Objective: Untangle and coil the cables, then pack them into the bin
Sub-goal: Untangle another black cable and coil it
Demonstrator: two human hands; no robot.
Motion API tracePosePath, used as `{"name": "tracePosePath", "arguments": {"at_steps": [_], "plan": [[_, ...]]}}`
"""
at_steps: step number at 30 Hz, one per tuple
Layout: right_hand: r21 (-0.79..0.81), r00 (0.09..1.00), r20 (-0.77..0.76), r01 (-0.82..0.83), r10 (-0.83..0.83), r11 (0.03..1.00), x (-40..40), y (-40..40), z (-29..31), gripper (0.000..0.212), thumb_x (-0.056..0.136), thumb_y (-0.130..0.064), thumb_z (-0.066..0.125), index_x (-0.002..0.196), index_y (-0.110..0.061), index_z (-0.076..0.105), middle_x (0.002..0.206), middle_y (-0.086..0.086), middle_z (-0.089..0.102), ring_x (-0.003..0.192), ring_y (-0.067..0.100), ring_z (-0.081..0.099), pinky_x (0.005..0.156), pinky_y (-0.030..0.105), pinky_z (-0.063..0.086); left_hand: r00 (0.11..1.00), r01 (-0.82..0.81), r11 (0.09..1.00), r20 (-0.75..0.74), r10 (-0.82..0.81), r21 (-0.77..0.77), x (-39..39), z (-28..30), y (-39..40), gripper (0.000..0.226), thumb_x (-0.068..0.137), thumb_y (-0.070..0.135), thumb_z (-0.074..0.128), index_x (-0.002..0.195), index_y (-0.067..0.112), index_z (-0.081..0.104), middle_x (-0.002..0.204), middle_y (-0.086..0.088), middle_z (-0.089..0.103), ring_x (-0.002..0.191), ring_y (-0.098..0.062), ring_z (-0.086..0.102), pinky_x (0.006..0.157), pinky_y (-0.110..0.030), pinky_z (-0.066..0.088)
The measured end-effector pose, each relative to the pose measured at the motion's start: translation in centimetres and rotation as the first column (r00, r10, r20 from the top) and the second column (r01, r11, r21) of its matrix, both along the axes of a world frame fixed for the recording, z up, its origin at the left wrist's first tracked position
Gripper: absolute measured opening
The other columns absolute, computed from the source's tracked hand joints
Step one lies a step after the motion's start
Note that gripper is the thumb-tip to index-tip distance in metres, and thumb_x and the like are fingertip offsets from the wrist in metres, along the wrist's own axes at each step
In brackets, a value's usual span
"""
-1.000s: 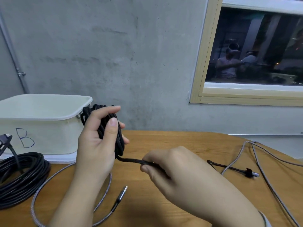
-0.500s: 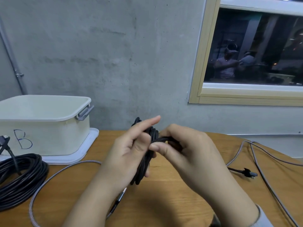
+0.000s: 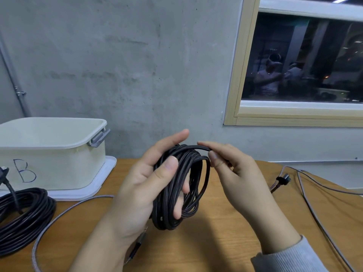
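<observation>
On the tabletop (image 3: 216, 242), the bin (image 3: 49, 154) stands far left on its lid (image 3: 102, 185), close to the wall (image 3: 137, 65). A large cable coil (image 3: 21, 218) lies near-left of the bin. A braided cable (image 3: 64, 211) runs beside that coil. The left hand (image 3: 141, 193) and right hand (image 3: 237, 177) hold a coiled cable (image 3: 182, 189) above the tabletop's middle. Loose cables (image 3: 306, 195) lie at the right edge, below the window (image 3: 302, 61).

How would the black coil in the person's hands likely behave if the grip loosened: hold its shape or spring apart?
The black coil would probably loosen: nothing visibly ties its loops, only the left hand holds them together. The right hand pinches a strand that bends smoothly, so the cable seems flexible, not stiff. It looks light, since one hand supports it.
</observation>
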State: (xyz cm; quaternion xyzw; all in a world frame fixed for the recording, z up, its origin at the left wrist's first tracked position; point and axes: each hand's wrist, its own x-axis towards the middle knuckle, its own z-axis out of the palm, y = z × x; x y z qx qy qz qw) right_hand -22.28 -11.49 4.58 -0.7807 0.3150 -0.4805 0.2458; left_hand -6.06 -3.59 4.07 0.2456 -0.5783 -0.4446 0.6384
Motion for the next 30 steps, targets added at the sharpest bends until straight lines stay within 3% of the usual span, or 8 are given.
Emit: {"name": "tracePosePath", "arguments": {"at_steps": [4,7,11,13,16,22,26,30], "plan": [[0.062,0.999,-0.036,-0.008,0.011,0.998,0.5,-0.1,-0.5,0.033,0.097,-0.021,0.049,0.112,-0.049,0.059,0.104,-0.015,0.066,0.100,-0.006,0.058,0.084,0.008,0.042,0.986,0.067,0.997,-0.153,-0.072,-0.038,0.5,0.1,-0.1,0.045,0.080,0.043,0.070,0.123,0.032,0.062,0.064,-0.007,0.057,0.033,-0.013,0.047,0.041,-0.019,0.040],[0.109,0.998,-0.064,-0.013,0.020,0.994,1.0,0.0,-0.8,0.040,0.098,-0.016,0.046,0.121,-0.047,0.056,0.105,-0.024,0.064,0.099,-0.014,0.055,0.080,0.001,0.038,0.971,0.066,0.996,-0.226,-0.079,-0.066,0.8,0.2,-0.2,0.041,0.079,0.042,0.071,0.118,0.032,0.064,0.063,-0.004,0.056,0.032,-0.009,0.047,0.041,-0.020,0.039],[0.120,0.993,-0.114,0.007,0.007,0.993,1.2,-0.1,-1.1,0.050,0.098,-0.011,0.043,0.124,-0.052,0.052,0.101,-0.009,0.070,0.096,0.002,0.061,0.079,0.012,0.046,0.948,0.118,0.987,-0.284,-0.144,-0.107,0.9,0.4,-0.3,0.047,0.071,0.041,0.080,0.114,0.031,0.065,0.063,-0.004,0.055,0.033,-0.007,0.048,0.042,-0.019,0.040],[0.131,0.989,-0.145,0.025,-0.005,0.991,1.2,-0.1,-1.1,0.051,0.098,-0.012,0.041,0.128,-0.053,0.048,0.081,-0.005,0.067,0.071,0.008,0.058,0.069,0.016,0.045,0.940,0.116,0.985,-0.305,-0.151,-0.128,0.9,0.6,-0.2,0.050,0.066,0.038,0.085,0.111,0.032,0.066,0.063,-0.003,0.055,0.033,-0.007,0.048,0.043,-0.019,0.042],[0.136,0.975,-0.220,0.053,-0.022,0.989,1.3,0.0,-1.2,0.053,0.099,-0.015,0.037,0.134,-0.053,0.041,0.061,-0.010,0.049,0.055,0.005,0.042,0.056,0.015,0.037,0.934,0.029,0.989,-0.349,-0.080,-0.148,0.6,0.8,-0.3,0.051,0.063,0.033,0.087,0.109,0.035,0.066,0.064,-0.001,0.054,0.035,-0.007,0.048,0.045,-0.019,0.045],[0.089,0.932,-0.363,0.053,-0.017,0.995,2.0,1.1,-0.8,0.045,0.101,-0.025,0.038,0.135,-0.055,0.036,0.055,-0.007,0.045,0.049,0.005,0.043,0.050,0.018,0.035,0.890,-0.192,0.975,-0.438,0.125,-0.111,0.4,0.8,-0.7,0.038,0.071,0.024,0.079,0.104,0.036,0.066,0.068,0.001,0.053,0.044,-0.008,0.049,0.052,-0.023,0.048],[0.024,0.870,-0.494,0.028,-0.012,0.999,2.5,1.9,-0.5,0.048,0.101,-0.026,0.038,0.142,-0.050,0.028,0.058,-0.008,0.042,0.049,0.009,0.041,0.051,0.019,0.036,0.835,-0.347,0.937,-0.472,0.282,-0.053,0.2,0.7,-0.8,0.026,0.087,0.015,0.058,0.103,0.035,0.062,0.066,0.001,0.052,0.046,-0.009,0.047,0.051,-0.021,0.048],[-0.003,0.850,-0.526,0.029,-0.026,1.000,2.3,1.9,-0.3,0.045,0.102,-0.028,0.035,0.142,-0.048,0.029,0.057,-0.007,0.040,0.050,0.010,0.040,0.049,0.020,0.035,0.817,-0.356,0.933,-0.499,0.291,-0.039,0.4,0.9,-0.6,0.027,0.086,0.017,0.048,0.099,0.036,0.063,0.065,0.001,0.052,0.044,-0.008,0.046,0.050,-0.019,0.046]]}}
